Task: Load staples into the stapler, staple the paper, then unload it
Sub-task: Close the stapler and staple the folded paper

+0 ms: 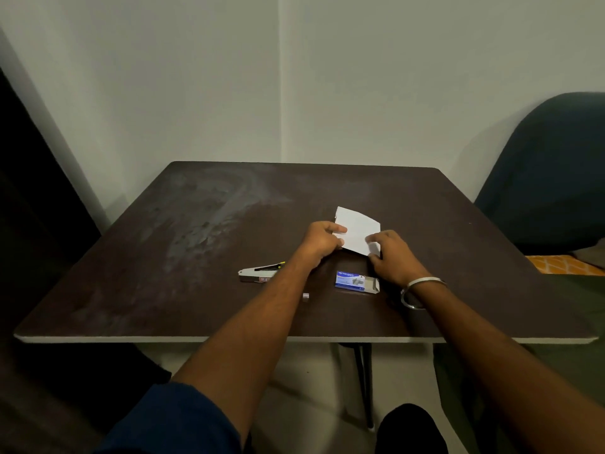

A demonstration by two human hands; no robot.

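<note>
A small white folded paper (pixel 357 229) is lifted at the middle of the dark table. My left hand (pixel 322 240) pinches its left edge. My right hand (pixel 389 253) grips its near right corner. The silver stapler (pixel 258 273) lies flat on the table to the left of my left forearm, partly hidden by it, with a black and yellow top. A blue staple box (pixel 355 281) lies open-ended between my two forearms. A tiny pale piece (pixel 306 296), perhaps a staple strip, lies just right of my left forearm.
The dark brown table (pixel 163 257) has a pale front edge and a dusty smear on its left half. A dark blue chair back (pixel 550 178) stands at the right. An orange patterned cloth (pixel 563 265) lies beyond the right edge. A metal bangle (pixel 417 290) circles my right wrist.
</note>
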